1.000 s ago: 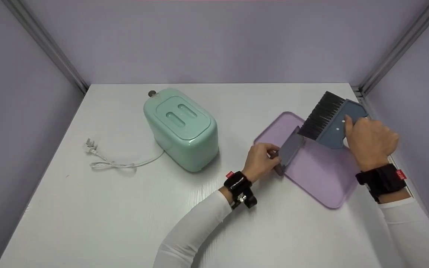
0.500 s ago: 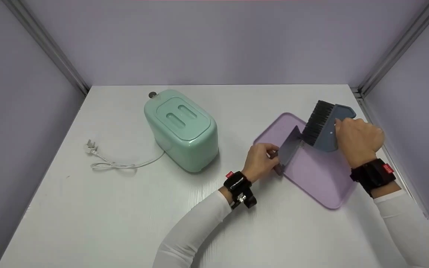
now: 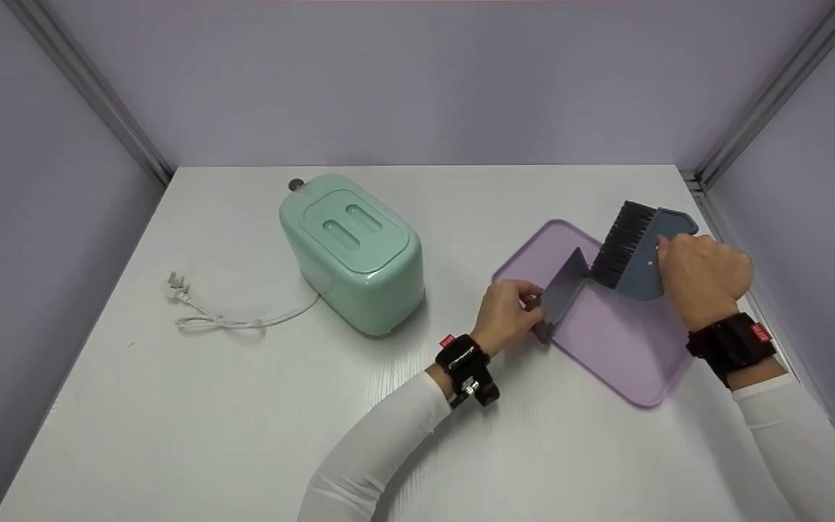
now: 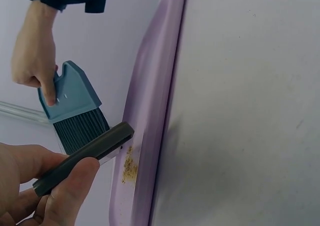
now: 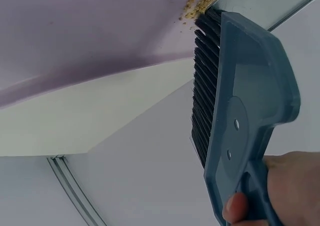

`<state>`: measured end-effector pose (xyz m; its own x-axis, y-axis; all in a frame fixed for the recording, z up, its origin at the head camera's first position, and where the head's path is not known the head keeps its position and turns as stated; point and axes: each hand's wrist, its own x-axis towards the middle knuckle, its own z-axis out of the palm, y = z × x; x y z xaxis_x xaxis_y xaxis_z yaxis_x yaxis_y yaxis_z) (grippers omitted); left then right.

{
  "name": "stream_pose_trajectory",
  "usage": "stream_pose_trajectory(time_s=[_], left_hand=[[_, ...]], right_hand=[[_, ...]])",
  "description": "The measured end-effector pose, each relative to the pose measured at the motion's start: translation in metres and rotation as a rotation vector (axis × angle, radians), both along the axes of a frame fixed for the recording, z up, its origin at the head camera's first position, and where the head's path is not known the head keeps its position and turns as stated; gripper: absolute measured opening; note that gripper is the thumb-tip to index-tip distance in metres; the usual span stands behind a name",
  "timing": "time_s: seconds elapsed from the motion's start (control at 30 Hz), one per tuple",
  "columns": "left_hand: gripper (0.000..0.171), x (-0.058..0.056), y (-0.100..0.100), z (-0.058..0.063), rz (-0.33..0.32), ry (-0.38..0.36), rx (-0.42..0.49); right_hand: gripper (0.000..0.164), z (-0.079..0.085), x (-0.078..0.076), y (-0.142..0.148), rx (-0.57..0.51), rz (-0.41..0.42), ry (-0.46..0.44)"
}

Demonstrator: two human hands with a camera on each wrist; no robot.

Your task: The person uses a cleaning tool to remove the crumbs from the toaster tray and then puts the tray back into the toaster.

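Observation:
A lilac tray [image 3: 628, 355] lies at the right of the table. My left hand [image 3: 506, 315] pinches the edge of a small grey dustpan [image 3: 565, 288], tilted up over the tray's left side. With my right hand [image 3: 705, 277] I grip a blue-grey hand brush [image 3: 641, 272] by its handle. Its black bristles [image 5: 205, 95] point toward the dustpan, and their lower end is close to its far corner. Yellowish crumbs [image 5: 205, 4] lie on the tray beside the bristle tips in the right wrist view. The left wrist view also has crumbs [image 4: 129, 167] along the tray.
A mint-green toaster [image 3: 359, 254] with a lidded top stands left of the tray. Its white cord [image 3: 243, 321] lies tied on the table, ending in a plug [image 3: 175, 285]. Purple-grey walls [image 3: 417, 80] surround the back and sides.
The right hand and brush have moved left and nearer to me over the second, with a slight shift back right at the end. The left hand and dustpan stay nearly still.

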<state>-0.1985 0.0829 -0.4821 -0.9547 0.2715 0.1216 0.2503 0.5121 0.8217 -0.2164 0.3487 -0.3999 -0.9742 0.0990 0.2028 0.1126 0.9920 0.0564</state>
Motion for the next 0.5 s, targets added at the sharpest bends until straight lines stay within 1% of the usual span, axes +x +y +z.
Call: stream_pose_trajectory(time_s=[0.13, 0.27, 0.37, 0.5], left_hand=[[0.026, 0.0, 0.0, 0.0, 0.0, 0.001, -0.001], [0.027, 0.001, -0.001, 0.002, 0.001, -0.01, 0.002], [0.027, 0.001, -0.003, 0.002, 0.006, -0.021, 0.005], [0.027, 0.002, -0.002, 0.001, 0.015, -0.026, 0.0]], right_hand=[[0.065, 0.003, 0.001, 0.006, -0.028, -0.014, -0.012], [0.066, 0.007, 0.002, 0.012, -0.051, -0.03, 0.009], [0.068, 0.011, 0.003, 0.011, -0.064, -0.053, 0.009], [0.069, 0.013, 0.003, 0.004, -0.048, -0.047, 0.097]])
